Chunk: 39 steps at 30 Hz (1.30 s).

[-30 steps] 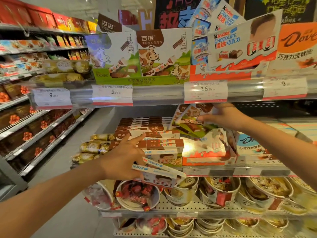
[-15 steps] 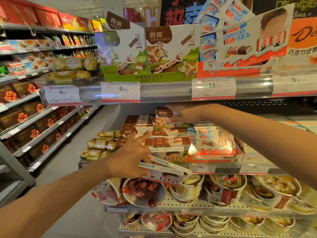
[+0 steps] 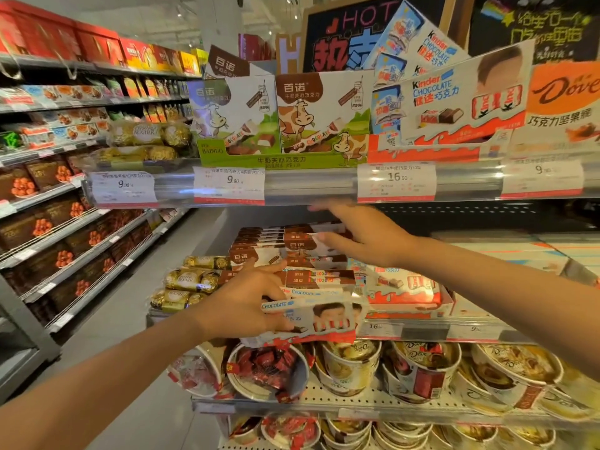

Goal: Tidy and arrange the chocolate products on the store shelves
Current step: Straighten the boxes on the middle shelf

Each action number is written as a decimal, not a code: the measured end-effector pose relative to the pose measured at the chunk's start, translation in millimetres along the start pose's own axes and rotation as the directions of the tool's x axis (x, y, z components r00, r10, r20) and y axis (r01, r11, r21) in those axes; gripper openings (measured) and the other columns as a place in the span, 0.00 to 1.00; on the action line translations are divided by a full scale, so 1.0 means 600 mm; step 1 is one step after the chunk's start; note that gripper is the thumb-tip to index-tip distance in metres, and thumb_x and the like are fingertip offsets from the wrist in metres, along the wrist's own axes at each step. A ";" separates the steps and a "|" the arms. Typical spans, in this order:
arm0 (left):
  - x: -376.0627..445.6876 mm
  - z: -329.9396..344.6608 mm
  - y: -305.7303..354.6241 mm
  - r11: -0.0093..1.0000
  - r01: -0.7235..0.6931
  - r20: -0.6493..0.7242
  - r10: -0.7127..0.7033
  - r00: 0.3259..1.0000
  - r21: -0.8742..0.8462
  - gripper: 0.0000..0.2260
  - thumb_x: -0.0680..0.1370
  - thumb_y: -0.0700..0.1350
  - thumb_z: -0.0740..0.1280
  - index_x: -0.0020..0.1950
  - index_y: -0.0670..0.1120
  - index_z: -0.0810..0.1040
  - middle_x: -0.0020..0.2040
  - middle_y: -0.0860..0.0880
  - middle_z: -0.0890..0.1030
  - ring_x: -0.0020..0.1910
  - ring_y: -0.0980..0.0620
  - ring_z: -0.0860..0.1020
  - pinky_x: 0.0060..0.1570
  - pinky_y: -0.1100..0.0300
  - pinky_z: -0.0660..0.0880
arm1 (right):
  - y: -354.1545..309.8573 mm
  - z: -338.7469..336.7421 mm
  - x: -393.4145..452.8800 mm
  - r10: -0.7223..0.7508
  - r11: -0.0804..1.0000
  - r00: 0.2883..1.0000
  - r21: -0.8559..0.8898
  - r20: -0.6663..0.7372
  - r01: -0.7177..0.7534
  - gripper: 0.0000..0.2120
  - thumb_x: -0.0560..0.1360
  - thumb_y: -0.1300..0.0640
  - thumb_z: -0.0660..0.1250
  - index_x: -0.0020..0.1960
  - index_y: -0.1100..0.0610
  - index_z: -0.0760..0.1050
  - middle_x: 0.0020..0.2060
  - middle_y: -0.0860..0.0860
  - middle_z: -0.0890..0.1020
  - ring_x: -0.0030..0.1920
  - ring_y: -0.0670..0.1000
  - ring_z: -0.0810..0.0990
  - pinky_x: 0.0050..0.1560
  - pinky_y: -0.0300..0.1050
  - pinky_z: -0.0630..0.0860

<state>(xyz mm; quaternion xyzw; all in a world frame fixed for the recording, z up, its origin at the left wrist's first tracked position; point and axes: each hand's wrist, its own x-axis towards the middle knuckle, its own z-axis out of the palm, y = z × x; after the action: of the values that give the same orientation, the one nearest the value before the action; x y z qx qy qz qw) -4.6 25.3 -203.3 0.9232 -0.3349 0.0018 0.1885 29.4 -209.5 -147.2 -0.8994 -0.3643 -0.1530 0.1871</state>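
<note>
- The left hand (image 3: 246,306) is closed on a small bundle of white Kinder chocolate boxes (image 3: 319,315), fingers wrapped over the near end, thumb side up; the bundle is held just in front of the middle shelf edge (image 3: 422,332).
- The right hand (image 3: 360,235) is spread flat, fingers apart, and is laid against the right end of the brown-and-white Bainuo chocolate boxes (image 3: 285,251); nothing is gripped by it as far as can be seen, though its motion blur leaves the fingertip contact uncertain.
- The Bainuo boxes are seen stacked in rows on the middle shelf, behind and above the Kinder bundle; a few lower ones lie turned, with print upside down.
- Just right of the Bainuo stack, a red-and-white Kinder display tray (image 3: 406,293) is seen on the same shelf, with room in front.
- Left of the Bainuo stack, gold Ferrero Rocher packs (image 3: 191,280) are piled at the shelf end.
- Below the Bainuo stack, cups of wrapped chocolates (image 3: 269,371) and Dove tubs (image 3: 422,371) are lined up.
- Above the Bainuo stack, the upper shelf rail with price tags (image 3: 396,181) is seen.
- The step in hand is judged to be squaring up the Bainuo stack while stray Kinder boxes are kept out of the way.
- Next, the stack is likely to need a push flush to the left, and the held Kinder boxes a carry rightward to their tray, laid flat with faces forward.
</note>
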 end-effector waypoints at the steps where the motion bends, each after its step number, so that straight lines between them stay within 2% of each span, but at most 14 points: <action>1: 0.004 0.000 0.005 0.998 0.010 -0.032 -0.012 0.999 -0.060 0.11 0.69 0.56 0.73 0.42 0.49 0.85 0.45 0.53 0.82 0.68 0.63 0.65 0.72 0.59 0.55 | -0.003 -0.005 -0.017 -0.060 0.998 0.998 0.010 0.004 0.060 0.21 0.76 0.43 0.59 0.65 0.53 0.70 0.58 0.51 0.77 0.56 0.48 0.76 0.54 0.46 0.75; 3: 0.016 -0.002 0.017 0.991 0.024 -0.091 -0.036 0.995 -0.131 0.10 0.67 0.55 0.74 0.37 0.49 0.84 0.45 0.51 0.82 0.60 0.60 0.73 0.62 0.60 0.68 | -0.013 -0.011 -0.047 -0.080 0.997 0.981 -0.002 0.179 0.081 0.23 0.74 0.40 0.62 0.62 0.53 0.72 0.56 0.48 0.78 0.53 0.46 0.76 0.53 0.46 0.75; 5: 0.032 -0.005 0.032 0.988 0.003 -0.121 -0.022 0.992 -0.155 0.10 0.65 0.58 0.75 0.32 0.53 0.82 0.44 0.52 0.82 0.57 0.56 0.76 0.57 0.51 0.72 | -0.014 -0.009 -0.064 -0.007 0.996 0.939 -0.078 0.343 0.036 0.29 0.71 0.37 0.66 0.66 0.53 0.69 0.61 0.47 0.76 0.56 0.46 0.76 0.56 0.43 0.74; 9: 0.065 -0.005 0.073 0.979 -0.032 -0.093 0.013 0.996 -0.202 0.14 0.64 0.60 0.74 0.33 0.49 0.83 0.38 0.49 0.81 0.41 0.50 0.78 0.42 0.43 0.73 | 0.007 -0.027 -0.071 0.060 0.995 0.939 -0.101 0.338 -0.027 0.22 0.68 0.46 0.73 0.59 0.52 0.75 0.52 0.47 0.81 0.41 0.41 0.76 0.40 0.38 0.71; 13: 0.103 -0.006 0.110 0.955 -0.038 -0.092 0.012 0.996 -0.295 0.09 0.68 0.54 0.75 0.41 0.50 0.86 0.42 0.52 0.83 0.41 0.54 0.81 0.43 0.46 0.76 | 0.036 -0.072 -0.078 0.140 0.985 0.928 -0.148 0.344 -0.093 0.08 0.69 0.50 0.73 0.46 0.49 0.77 0.40 0.47 0.81 0.38 0.46 0.78 0.37 0.43 0.74; 17: 0.149 -0.015 0.128 0.951 -0.008 -0.019 0.002 1.000 -0.309 0.29 0.71 0.67 0.62 0.44 0.40 0.83 0.44 0.43 0.83 0.44 0.44 0.80 0.46 0.48 0.74 | 0.069 -0.108 -0.109 0.201 0.979 0.925 -0.107 0.322 -0.175 0.08 0.69 0.51 0.73 0.46 0.49 0.76 0.42 0.46 0.81 0.42 0.44 0.79 0.42 0.41 0.76; 19: 0.171 -0.016 0.135 0.968 -0.038 0.022 0.045 0.999 -0.247 0.25 0.74 0.59 0.57 0.47 0.39 0.81 0.48 0.43 0.82 0.45 0.47 0.79 0.49 0.49 0.74 | 0.092 -0.128 -0.130 0.244 0.969 0.922 -0.050 0.302 -0.241 0.07 0.69 0.54 0.73 0.45 0.50 0.76 0.44 0.46 0.81 0.45 0.46 0.80 0.42 0.41 0.77; 22: 0.195 -0.016 0.137 0.974 0.002 0.037 0.006 0.999 -0.226 0.10 0.77 0.42 0.62 0.53 0.40 0.81 0.54 0.42 0.80 0.49 0.53 0.75 0.51 0.59 0.73 | 0.126 -0.150 -0.163 0.287 0.957 0.919 -0.033 0.271 -0.289 0.06 0.70 0.56 0.72 0.43 0.50 0.76 0.45 0.48 0.80 0.45 0.47 0.79 0.43 0.41 0.77; 26: 0.220 -0.009 0.151 0.984 -0.090 0.008 0.092 0.996 -0.152 0.12 0.77 0.36 0.63 0.58 0.45 0.80 0.53 0.53 0.77 0.53 0.59 0.74 0.49 0.76 0.67 | 0.160 -0.148 -0.197 0.340 0.938 0.905 -0.021 0.255 -0.346 0.06 0.71 0.57 0.71 0.47 0.56 0.78 0.44 0.50 0.81 0.46 0.48 0.80 0.46 0.47 0.79; 28: 0.238 0.002 0.158 0.990 -0.091 0.011 0.093 0.996 -0.106 0.12 0.77 0.36 0.64 0.58 0.44 0.80 0.54 0.51 0.78 0.52 0.58 0.74 0.49 0.74 0.69 | 0.167 -0.144 -0.206 0.337 0.937 0.912 0.014 0.233 -0.350 0.05 0.71 0.57 0.71 0.46 0.56 0.78 0.44 0.50 0.81 0.45 0.48 0.80 0.45 0.46 0.79; 31: 0.256 0.015 0.162 0.998 -0.065 0.043 0.065 0.997 -0.003 0.09 0.77 0.38 0.64 0.55 0.45 0.81 0.55 0.49 0.78 0.54 0.52 0.76 0.56 0.57 0.75 | 0.173 -0.136 -0.211 0.323 0.941 0.918 0.028 0.230 -0.338 0.05 0.72 0.57 0.70 0.46 0.58 0.78 0.43 0.50 0.80 0.45 0.48 0.80 0.46 0.48 0.78; 35: 0.258 0.014 0.163 0.996 -0.049 0.119 0.040 0.992 0.074 0.07 0.76 0.38 0.64 0.45 0.50 0.70 0.41 0.50 0.75 0.42 0.51 0.74 0.36 0.59 0.71 | 0.173 -0.126 -0.207 0.312 0.946 0.914 0.005 0.259 -0.325 0.07 0.73 0.56 0.69 0.49 0.58 0.78 0.46 0.50 0.80 0.46 0.47 0.79 0.46 0.45 0.78; 38: 0.258 0.019 0.169 0.952 -0.081 0.198 0.022 0.980 0.296 0.25 0.74 0.40 0.68 0.66 0.46 0.60 0.37 0.52 0.69 0.34 0.54 0.72 0.27 0.62 0.66 | 0.173 -0.117 -0.203 0.306 0.950 0.910 -0.026 0.280 -0.312 0.07 0.73 0.56 0.69 0.49 0.57 0.79 0.46 0.49 0.80 0.45 0.46 0.79 0.44 0.43 0.77; 39: 0.262 0.021 0.170 0.921 -0.084 0.221 -0.002 0.975 0.379 0.27 0.74 0.40 0.68 0.68 0.46 0.58 0.37 0.52 0.70 0.34 0.55 0.72 0.27 0.62 0.66 | 0.173 -0.113 -0.201 0.298 0.953 0.909 -0.032 0.290 -0.302 0.06 0.73 0.56 0.69 0.49 0.56 0.79 0.46 0.49 0.80 0.45 0.45 0.79 0.43 0.42 0.77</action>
<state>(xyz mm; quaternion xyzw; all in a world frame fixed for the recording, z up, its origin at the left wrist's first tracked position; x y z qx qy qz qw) 52.6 -147.8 -159.2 0.9295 -0.3660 -0.0289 -0.0350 10.9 -380.9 -159.9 -0.9559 -0.2464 0.0145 0.1589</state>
